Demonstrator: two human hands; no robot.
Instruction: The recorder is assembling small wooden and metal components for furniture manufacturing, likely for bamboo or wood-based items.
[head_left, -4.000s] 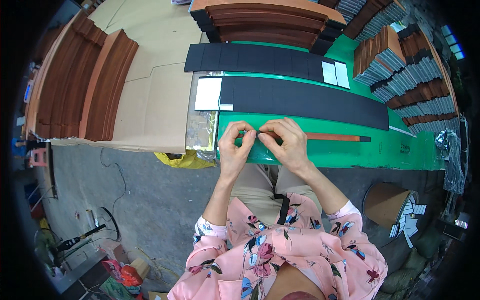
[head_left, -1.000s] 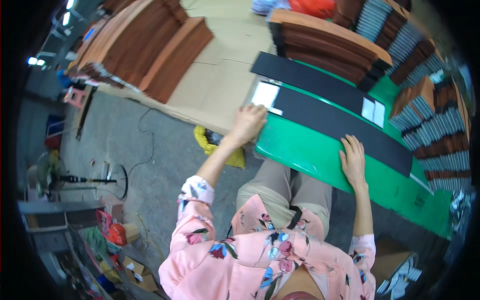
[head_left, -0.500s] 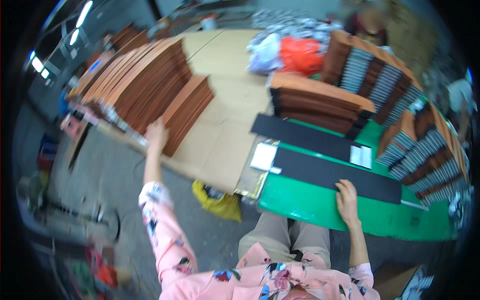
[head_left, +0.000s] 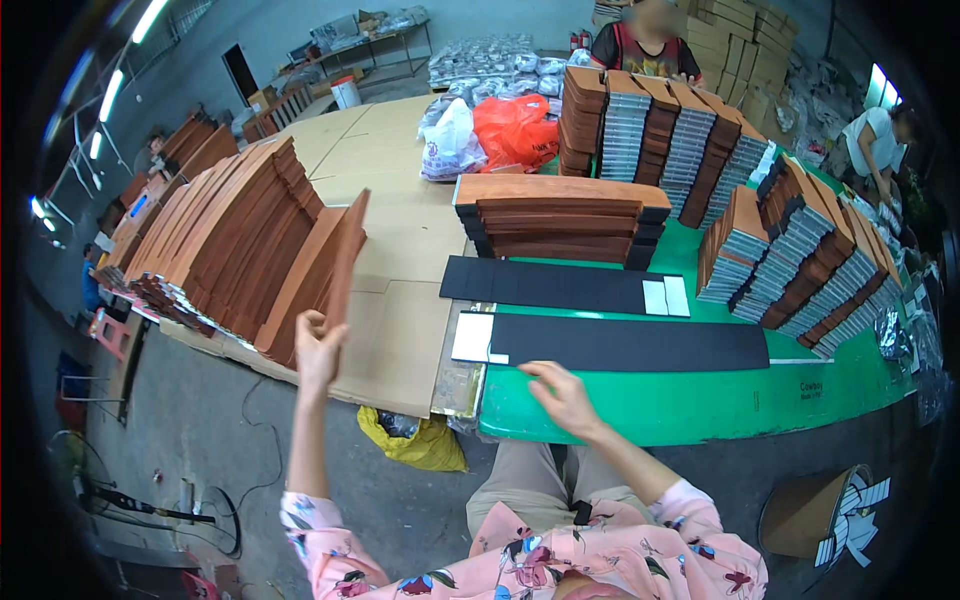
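My left hand (head_left: 319, 350) is closed around the near end of a reddish-brown wooden board (head_left: 347, 262). The board stands on edge, slanting away beside a large row of similar boards (head_left: 222, 228) at the left. My right hand (head_left: 562, 398) hovers with its fingers apart and nothing in them, by the front edge of a long black strip (head_left: 630, 342) on the green tabletop (head_left: 680, 405). A white piece (head_left: 472, 337) lies on the strip's left end. Behind it is a second black strip (head_left: 545, 283) with white pieces (head_left: 665, 297) near its right end.
Brown boards with black ends (head_left: 560, 190) stand behind the strips. Stacks of brown and silvery-grey pieces (head_left: 660, 130) fill the right. Cardboard (head_left: 390, 325) covers the left tabletop. Orange (head_left: 515, 132) and white bags (head_left: 450, 145) sit at the back. A co-worker (head_left: 650, 50) stands across the table.
My left hand has lifted a board off the row's right end and tilted it up. My right hand has moved left along the black strip. The view has turned.
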